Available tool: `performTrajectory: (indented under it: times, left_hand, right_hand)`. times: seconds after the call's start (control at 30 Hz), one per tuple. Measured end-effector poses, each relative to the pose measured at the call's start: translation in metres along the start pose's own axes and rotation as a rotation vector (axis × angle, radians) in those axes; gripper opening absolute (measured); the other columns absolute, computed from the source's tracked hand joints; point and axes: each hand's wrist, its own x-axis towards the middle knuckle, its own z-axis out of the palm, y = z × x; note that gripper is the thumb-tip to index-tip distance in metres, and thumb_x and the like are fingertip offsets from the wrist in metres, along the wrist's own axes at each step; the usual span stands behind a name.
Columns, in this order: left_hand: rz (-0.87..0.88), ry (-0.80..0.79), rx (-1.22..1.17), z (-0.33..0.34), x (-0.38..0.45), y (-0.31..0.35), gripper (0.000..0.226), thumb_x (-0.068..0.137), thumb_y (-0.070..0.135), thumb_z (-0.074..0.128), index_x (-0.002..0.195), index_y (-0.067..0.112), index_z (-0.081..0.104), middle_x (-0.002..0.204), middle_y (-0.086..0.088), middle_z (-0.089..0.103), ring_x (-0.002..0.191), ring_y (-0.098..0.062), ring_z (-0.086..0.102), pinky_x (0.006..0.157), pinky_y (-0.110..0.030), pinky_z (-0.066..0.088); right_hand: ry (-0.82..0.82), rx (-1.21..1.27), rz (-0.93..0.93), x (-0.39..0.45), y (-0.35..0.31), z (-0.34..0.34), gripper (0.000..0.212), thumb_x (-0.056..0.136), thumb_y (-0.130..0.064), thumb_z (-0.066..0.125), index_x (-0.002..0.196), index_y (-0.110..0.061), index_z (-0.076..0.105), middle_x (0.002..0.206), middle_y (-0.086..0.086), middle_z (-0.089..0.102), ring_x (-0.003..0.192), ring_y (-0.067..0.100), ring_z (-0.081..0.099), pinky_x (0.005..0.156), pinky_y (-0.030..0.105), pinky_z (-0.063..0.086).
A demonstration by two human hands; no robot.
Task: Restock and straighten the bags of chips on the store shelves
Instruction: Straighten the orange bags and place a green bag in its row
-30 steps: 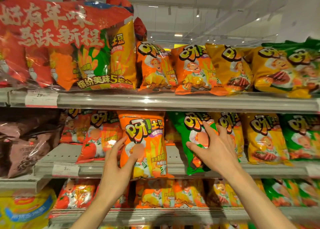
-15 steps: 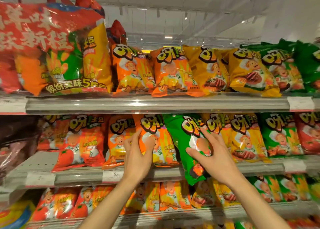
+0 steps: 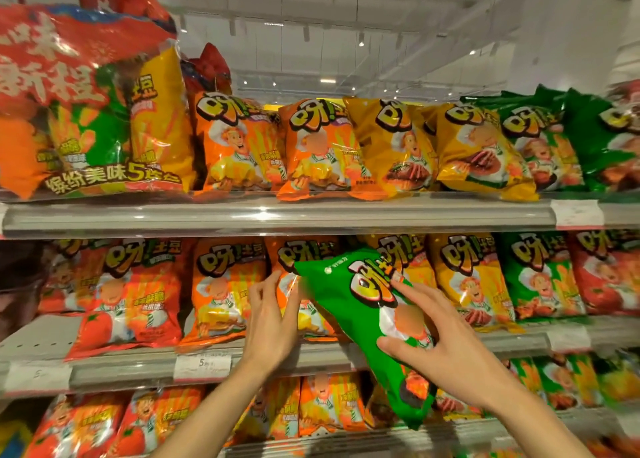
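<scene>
While my right hand [image 3: 446,347] is gripping the green bag [image 3: 363,319], long axis running 11 to 5 o'clock, my left hand [image 3: 273,315], fingers relaxed, is pressing the orange bag [image 3: 294,284] at 9.

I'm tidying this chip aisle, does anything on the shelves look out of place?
Yes. A green bag on the middle shelf is tilted among orange bags, hanging over the edge; the right hand grips it. Other green bags stand farther right.
</scene>
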Motion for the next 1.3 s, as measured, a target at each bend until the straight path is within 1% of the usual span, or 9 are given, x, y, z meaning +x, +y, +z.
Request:
performTrajectory:
  times: [0.13, 0.43, 0.67, 0.87, 1.0, 1.1, 1.13, 1.2, 1.3]
  left_hand:
    - [0.017, 0.027, -0.003, 0.002, -0.001, -0.002, 0.057, 0.099, 0.053, 0.042, 0.150, 0.027, 0.034, 0.150, -0.003, 0.032, 0.135, -0.019, 0.040, 0.101, -0.029, 0.030]
    - [-0.006, 0.029, -0.019, 0.015, -0.005, 0.005, 0.057, 0.100, 0.051, 0.041, 0.151, 0.026, 0.032, 0.152, -0.007, 0.030, 0.137, -0.022, 0.038, 0.100, -0.031, 0.031]
    - [-0.040, 0.057, 0.009, 0.027, -0.003, 0.013, 0.054, 0.104, 0.045, 0.038, 0.151, 0.019, 0.032, 0.152, -0.009, 0.030, 0.133, -0.024, 0.041, 0.100, -0.030, 0.031]
    - [-0.017, 0.019, 0.105, 0.034, 0.005, -0.002, 0.053, 0.103, 0.044, 0.040, 0.149, 0.018, 0.035, 0.147, -0.011, 0.036, 0.133, -0.029, 0.044, 0.106, -0.037, 0.037]
    - [0.056, 0.073, 0.121, 0.022, -0.002, -0.003, 0.054, 0.101, 0.039, 0.050, 0.149, 0.016, 0.038, 0.149, -0.009, 0.037, 0.139, -0.024, 0.035, 0.114, -0.037, 0.031]
    - [0.165, 0.133, 0.038, 0.007, -0.017, 0.004, 0.043, 0.099, 0.036, 0.056, 0.140, 0.022, 0.049, 0.134, 0.002, 0.048, 0.125, -0.013, 0.046, 0.108, -0.034, 0.041]
    - [0.160, 0.087, -0.017, 0.003, -0.023, 0.009, 0.038, 0.099, 0.037, 0.056, 0.135, 0.025, 0.052, 0.128, 0.006, 0.053, 0.118, -0.007, 0.052, 0.103, -0.034, 0.046]
    - [0.080, -0.138, -0.167, -0.003, -0.032, 0.018, 0.030, 0.099, 0.043, 0.054, 0.128, 0.036, 0.057, 0.124, 0.014, 0.060, 0.113, 0.000, 0.057, 0.101, -0.035, 0.049]
    - [-0.111, -0.405, -0.473, -0.010, -0.040, 0.032, 0.033, 0.093, 0.054, 0.054, 0.126, 0.051, 0.057, 0.141, 0.012, 0.056, 0.125, -0.007, 0.057, 0.103, -0.039, 0.051]
  right_hand:
    - [-0.001, -0.084, -0.056, -0.005, 0.007, -0.014, 0.087, 0.066, -0.078, 0.064, 0.143, -0.061, 0.026, 0.148, -0.033, 0.021, 0.139, -0.007, 0.025, 0.114, 0.029, 0.028]
    - [0.029, -0.088, -0.102, -0.016, 0.026, -0.041, 0.082, 0.068, -0.073, 0.067, 0.141, -0.061, 0.032, 0.149, -0.030, 0.027, 0.136, -0.016, 0.025, 0.109, 0.025, 0.029]
    - [0.207, -0.148, 0.023, -0.016, 0.045, -0.034, 0.085, 0.074, -0.068, 0.068, 0.148, -0.048, 0.030, 0.153, -0.019, 0.022, 0.144, 0.007, 0.024, 0.114, 0.033, 0.029]
    - [0.262, -0.098, 0.085, -0.013, 0.049, -0.019, 0.088, 0.075, -0.065, 0.070, 0.150, -0.038, 0.031, 0.158, -0.008, 0.023, 0.149, 0.013, 0.020, 0.118, 0.041, 0.028]
    - [0.279, -0.077, 0.108, -0.012, 0.042, -0.013, 0.090, 0.073, -0.066, 0.070, 0.150, -0.035, 0.033, 0.156, -0.007, 0.026, 0.148, 0.014, 0.021, 0.118, 0.043, 0.028]
    - [0.285, -0.038, 0.102, -0.010, 0.034, -0.007, 0.091, 0.071, -0.068, 0.068, 0.149, -0.035, 0.035, 0.154, -0.008, 0.029, 0.146, 0.013, 0.024, 0.116, 0.039, 0.029]
    - [0.280, -0.015, 0.095, -0.009, 0.030, -0.004, 0.092, 0.070, -0.071, 0.067, 0.149, -0.037, 0.034, 0.153, -0.009, 0.030, 0.144, 0.012, 0.028, 0.116, 0.039, 0.031]
    - [0.262, 0.032, 0.086, -0.006, 0.020, 0.002, 0.093, 0.068, -0.075, 0.064, 0.148, -0.039, 0.034, 0.150, -0.013, 0.032, 0.140, 0.008, 0.033, 0.114, 0.040, 0.034]
    - [0.243, 0.080, 0.065, -0.001, 0.002, 0.014, 0.093, 0.067, -0.075, 0.064, 0.147, -0.040, 0.035, 0.148, -0.017, 0.034, 0.138, 0.004, 0.034, 0.114, 0.036, 0.034]
